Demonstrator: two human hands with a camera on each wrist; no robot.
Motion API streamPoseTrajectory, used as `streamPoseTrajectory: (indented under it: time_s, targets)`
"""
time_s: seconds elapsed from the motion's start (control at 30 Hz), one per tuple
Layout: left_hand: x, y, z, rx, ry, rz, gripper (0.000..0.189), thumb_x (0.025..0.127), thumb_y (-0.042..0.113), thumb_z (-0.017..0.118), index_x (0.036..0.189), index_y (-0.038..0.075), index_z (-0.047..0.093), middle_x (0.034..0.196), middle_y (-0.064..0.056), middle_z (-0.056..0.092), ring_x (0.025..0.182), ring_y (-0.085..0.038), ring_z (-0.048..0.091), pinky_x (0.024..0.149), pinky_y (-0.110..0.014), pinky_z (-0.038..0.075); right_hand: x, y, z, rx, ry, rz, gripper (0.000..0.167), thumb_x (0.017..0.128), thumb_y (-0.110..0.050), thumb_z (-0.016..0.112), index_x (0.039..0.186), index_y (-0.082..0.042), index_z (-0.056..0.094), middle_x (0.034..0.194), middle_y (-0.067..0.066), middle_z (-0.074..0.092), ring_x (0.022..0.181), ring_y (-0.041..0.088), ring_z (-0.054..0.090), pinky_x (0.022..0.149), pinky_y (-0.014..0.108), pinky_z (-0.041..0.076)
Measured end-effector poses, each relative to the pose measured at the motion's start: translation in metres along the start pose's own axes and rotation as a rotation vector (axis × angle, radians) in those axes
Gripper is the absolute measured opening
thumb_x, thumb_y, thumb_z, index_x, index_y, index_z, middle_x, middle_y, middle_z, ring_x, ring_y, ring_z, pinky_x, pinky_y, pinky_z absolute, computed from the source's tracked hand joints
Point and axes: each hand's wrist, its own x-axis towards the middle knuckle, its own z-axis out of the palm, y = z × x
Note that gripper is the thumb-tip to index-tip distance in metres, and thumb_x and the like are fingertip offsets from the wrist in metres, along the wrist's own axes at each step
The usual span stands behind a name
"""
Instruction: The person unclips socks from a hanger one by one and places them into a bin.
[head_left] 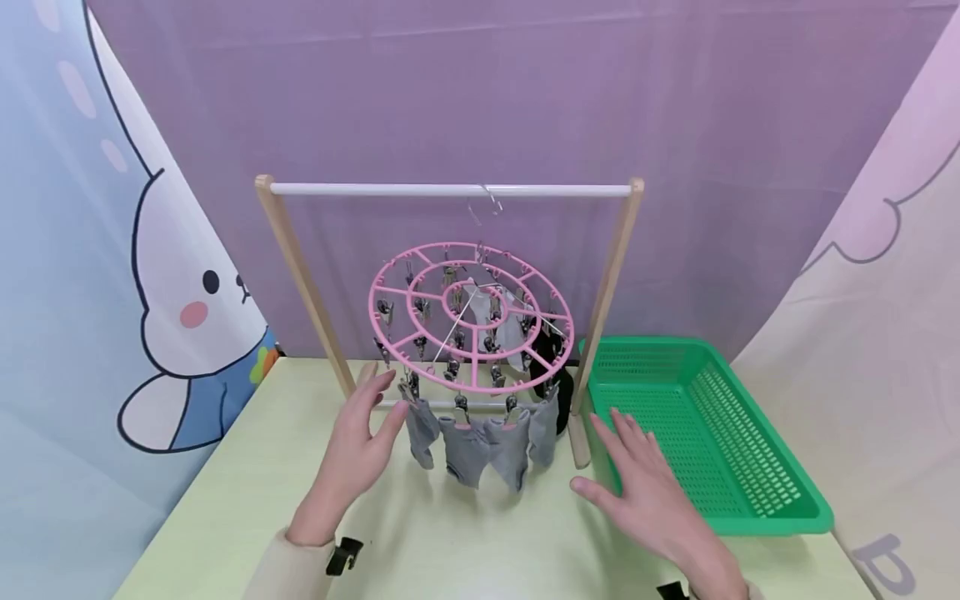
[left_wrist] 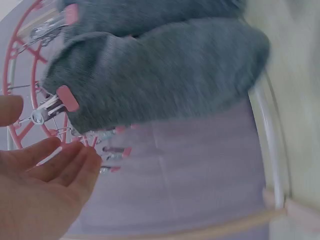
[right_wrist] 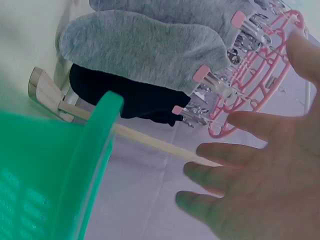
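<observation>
A pink round clip hanger (head_left: 475, 358) hangs from the rack's bar, with grey socks (head_left: 465, 454) clipped along its near edge. A black sock (head_left: 564, 400) hangs at its right side, and lighter grey pieces (head_left: 512, 325) hang farther back. My left hand (head_left: 356, 446) is at the hanger's left edge, fingers spread, holding nothing. In the left wrist view its fingers are close to a clip (left_wrist: 67, 98) gripping a grey sock (left_wrist: 165, 75). To the right, my right hand (head_left: 645, 492) is empty with extended fingers, between the socks and the green basket (head_left: 780, 525).
A wooden rack (head_left: 300, 279) with a white top bar (head_left: 375, 190) stands on the pale table (head_left: 247, 467). The basket, with perforated walls, sits right of the rack's foot (head_left: 578, 442). A purple curtain (head_left: 450, 92) hangs behind; a rabbit-print cloth (head_left: 195, 308) is at left.
</observation>
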Motion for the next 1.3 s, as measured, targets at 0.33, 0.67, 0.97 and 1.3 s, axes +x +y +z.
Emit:
streamPoseTrajectory:
  time_s: [0.33,0.67,0.97,1.3]
  targets:
    - [0.013,0.007,0.002,-0.267,-0.04,-0.062,0.038,0.105,0.007,0.055,0.142,-0.001,0.054,0.143,-0.02,0.057,0.136,-0.039,0.048,0.114,-0.043,0.038,0.003,-0.012,0.003,0.146,0.07,-0.062,0.074,0.095,-0.046,0.069,0.156,-0.016,0.04,0.164,0.015,0.029,0.151,0.045,0.016,0.113,0.073,0.016]
    - [0.01,0.014,-0.001,-0.25,-0.053,-0.136,0.03,0.104,0.012,0.059,0.131,0.0,0.064,0.123,-0.015,0.068,0.118,-0.033,0.061,0.1,-0.048,0.05,0.004,-0.029,0.018,0.171,0.107,-0.131,0.069,0.097,-0.04,0.069,0.155,-0.015,0.043,0.162,0.01,0.035,0.146,0.039,0.034,0.108,0.067,0.035]
    - [0.011,0.022,-0.002,-0.239,-0.068,-0.114,0.024,0.1,0.011,0.065,0.123,0.002,0.068,0.106,-0.005,0.069,0.097,-0.019,0.065,0.088,-0.034,0.054,0.004,-0.04,0.02,0.222,0.146,-0.155,0.06,0.097,-0.036,0.069,0.151,-0.017,0.049,0.154,0.011,0.047,0.141,0.042,0.041,0.103,0.067,0.041]
    - [0.01,0.037,0.007,-0.298,-0.117,-0.081,0.021,0.098,0.012,0.068,0.118,0.004,0.068,0.102,-0.003,0.068,0.09,-0.016,0.066,0.082,-0.031,0.057,0.009,-0.048,0.019,0.319,0.234,-0.24,0.044,0.096,-0.021,0.071,0.138,-0.013,0.062,0.137,0.001,0.064,0.12,0.023,0.062,0.086,0.045,0.056]
